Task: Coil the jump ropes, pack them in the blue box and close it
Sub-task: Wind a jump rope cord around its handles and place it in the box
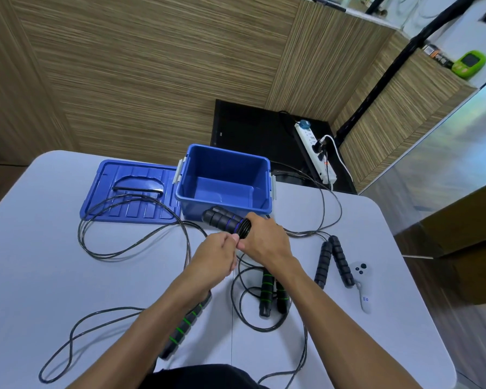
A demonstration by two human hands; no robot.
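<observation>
My right hand (264, 237) grips a pair of black handles with blue rings (222, 220), held together just in front of the open blue box (225, 203). Several turns of black cord are wound around the handles near my fingers. My left hand (216, 256) pinches the cord beside that winding. The rest of this cord loops out over the blue lid (129, 189), which lies flat to the left of the box. A green-ringed handle pair (272, 293) lies below my hands, another green-ringed pair (184, 327) under my left forearm, and an all-black pair (334, 262) to the right.
A white controller (362, 284) lies at the table's right side beside the black handles. Loose cords sprawl across the white table (39, 262) at left, front and right. Behind the table a power strip (315, 153) sits on a black surface.
</observation>
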